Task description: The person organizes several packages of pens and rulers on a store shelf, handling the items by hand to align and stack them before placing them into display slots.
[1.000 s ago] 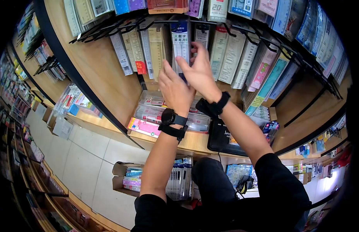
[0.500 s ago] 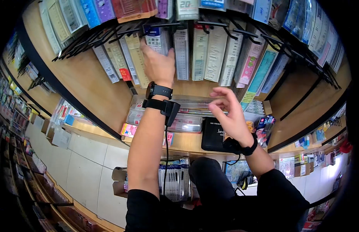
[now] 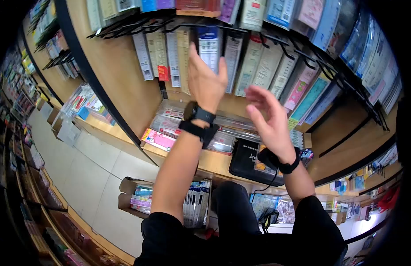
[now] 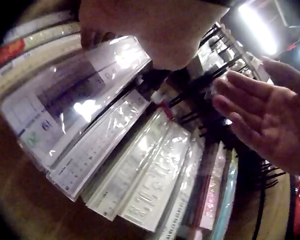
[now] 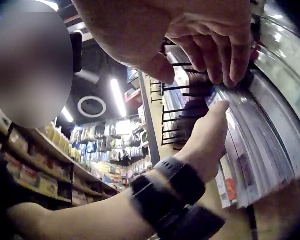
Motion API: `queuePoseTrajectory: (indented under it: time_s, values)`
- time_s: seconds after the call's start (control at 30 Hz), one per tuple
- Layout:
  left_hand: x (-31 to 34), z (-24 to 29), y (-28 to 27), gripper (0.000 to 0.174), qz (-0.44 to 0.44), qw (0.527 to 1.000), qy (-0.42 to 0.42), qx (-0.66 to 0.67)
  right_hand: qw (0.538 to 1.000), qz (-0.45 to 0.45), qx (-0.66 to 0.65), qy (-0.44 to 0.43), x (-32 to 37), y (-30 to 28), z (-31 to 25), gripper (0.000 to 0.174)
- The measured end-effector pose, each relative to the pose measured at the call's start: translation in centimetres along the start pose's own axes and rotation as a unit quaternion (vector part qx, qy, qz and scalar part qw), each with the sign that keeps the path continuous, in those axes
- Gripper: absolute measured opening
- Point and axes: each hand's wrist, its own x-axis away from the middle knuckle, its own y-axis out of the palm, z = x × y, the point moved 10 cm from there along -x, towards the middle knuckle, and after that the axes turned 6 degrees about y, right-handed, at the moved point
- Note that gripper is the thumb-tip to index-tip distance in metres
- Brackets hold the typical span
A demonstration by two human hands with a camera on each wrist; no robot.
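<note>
In the head view, a packaged ruler with a blue header (image 3: pixel 209 48) hangs from a rack hook. My left hand (image 3: pixel 207 84) is at the front of it, with straight fingers along its left edge and the thumb raised near its right edge. The left wrist view shows this clear pack (image 4: pixel 75 95) close up, the left hand (image 4: pixel 145 30) over its upper part. Lower and to the right, my right hand (image 3: pixel 269 119) hovers with loosely bent fingers, holding nothing. Another white packaged ruler (image 3: pixel 233 60) hangs just right of the blue-headed one.
More rulers, including a pink one (image 3: pixel 298 86) and a teal one (image 3: pixel 314 99), hang to the right. Below are clear plastic cases (image 3: pixel 221 142) and a black case (image 3: pixel 247 159) on the shelf. An open cardboard box (image 3: pixel 125 199) of packs stands on the floor.
The right hand has moved from beside the blue-headed ruler pack down and to the right. The left hand has gone up to that pack and stays there. The head view has shifted.
</note>
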Motion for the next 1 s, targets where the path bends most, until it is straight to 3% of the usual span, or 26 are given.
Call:
queuePoseTrajectory:
  time_s: [0.03,0.13,0.23,0.37,0.5,0.57,0.6,0.63,0.67,0.7,0.73,0.77,0.83,0.9,0.97,1.0]
  values:
    - [0.2,0.6,-1.2,0.066,0.008,1.0,-0.002,-0.009,0.994,0.017,0.098,-0.047,-0.9,0.1,-2.6,0.039]
    - [0.9,0.0,-2.6,0.063,-0.03,0.997,-0.048,0.054,0.955,0.066,0.226,-0.18,-2.3,1.4,-8.5,0.04]
    - [1.0,0.2,-4.4,0.066,0.015,1.0,-0.021,0.01,0.863,0.087,0.36,-0.344,-2.6,4.2,-13.3,0.036]
    - [0.9,-0.2,-4.7,0.067,0.016,0.997,-0.022,0.066,0.838,0.073,0.403,-0.359,-4.6,6.6,-14.0,0.032]
    - [1.2,-1.7,-5.6,0.044,0.023,0.993,-0.047,0.105,0.827,0.082,0.464,-0.308,-6.0,7.4,-12.5,0.03]
    - [3.0,-4.2,-7.0,0.025,-0.007,0.982,-0.109,0.155,0.87,0.082,0.39,-0.291,-4.6,7.3,-12.6,0.028]
    - [5.2,-6.8,-7.8,0.017,-0.023,0.961,-0.202,0.189,0.878,0.064,0.355,-0.315,-3.0,7.8,-12.4,0.028]
    - [7.6,-9.5,-9.4,0.016,-0.016,0.96,-0.212,0.184,0.895,0.025,0.322,-0.309,-1.3,8.6,-11.4,0.028]
    - [9.9,-11.5,-11.8,0.017,-0.03,0.927,-0.297,0.225,0.939,-0.023,0.248,-0.236,-0.4,9.2,-9.0,0.028]
    - [11.9,-13.3,-14.2,0.018,-0.025,0.922,-0.307,0.233,0.972,-0.062,0.17,-0.151,1.2,9.7,-6.6,0.028]
    - [13.7,-14.4,-17.4,0.021,-0.023,0.918,-0.335,0.209,0.995,-0.1,0.028,0.014,2.4,10.8,-2.9,0.03]
    - [15.2,-15.6,-20.2,0.027,-0.026,0.907,-0.381,0.176,0.978,-0.145,-0.106,0.106,3.9,12.8,-0.2,0.031]
    - [18.7,-15.9,-25.9,0.033,-0.062,0.872,-0.478,0.082,0.902,-0.187,-0.258,0.292,8.5,17.1,5.6,0.03]
    - [23.6,-16.5,-29.4,0.035,-0.104,0.84,-0.531,0.022,0.811,-0.209,-0.332,0.434,14.1,21.5,9.9,0.032]
    - [28.7,-16.5,-31.5,0.038,-0.157,0.837,-0.524,-0.006,0.751,-0.222,-0.344,0.518,19.3,24.5,12.9,0.034]
    - [31.5,-16.3,-32.0,0.041,-0.176,0.816,-0.55,-0.027,0.749,-0.232,-0.326,0.528,21.1,25.1,14.3,0.035]
